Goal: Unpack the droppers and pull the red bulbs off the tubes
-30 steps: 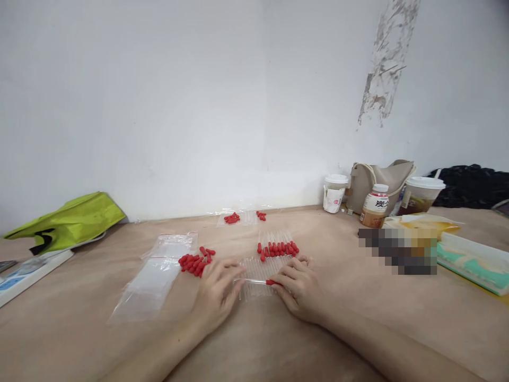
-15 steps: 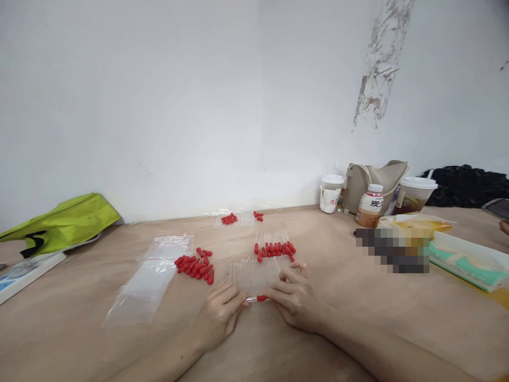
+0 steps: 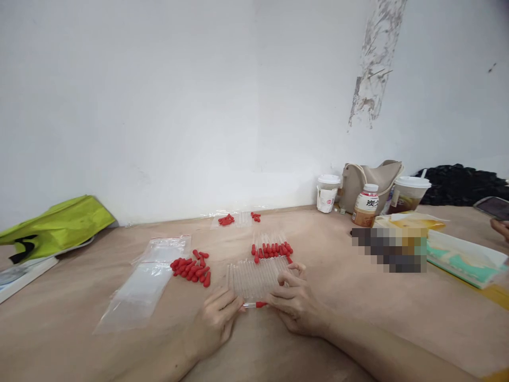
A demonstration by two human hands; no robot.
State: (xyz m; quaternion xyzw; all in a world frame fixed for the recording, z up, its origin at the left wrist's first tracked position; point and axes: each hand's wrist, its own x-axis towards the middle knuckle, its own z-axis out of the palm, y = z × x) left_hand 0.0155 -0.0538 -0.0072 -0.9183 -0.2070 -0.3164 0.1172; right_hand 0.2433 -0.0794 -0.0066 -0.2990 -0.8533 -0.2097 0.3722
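My left hand (image 3: 217, 318) pinches a clear glass dropper tube (image 3: 249, 305) held level just above the table. On its right end sits a red rubber bulb (image 3: 260, 304), gripped by the fingertips of my right hand (image 3: 300, 305). Right behind my hands lies a row of bare glass tubes (image 3: 254, 278) side by side. Farther back are several droppers (image 3: 274, 248) fitted with red bulbs. Loose red bulbs (image 3: 191, 269) are heaped to the left of the row.
Clear zip bags (image 3: 147, 278) lie to the left, near a yellow-green bag (image 3: 67, 223). More bulbs and tubes rest on plastic (image 3: 238, 219) by the wall. At the right stand a paper cup (image 3: 328, 195), a bottle (image 3: 365, 207) and a handbag (image 3: 374, 178). Another person's hand (image 3: 500, 228) shows at the edge.
Both hands have come slightly nearer with the dropper, still gripping its tube and bulb. The camera view has shifted a little. A phone and another person's hand show more at the right edge.
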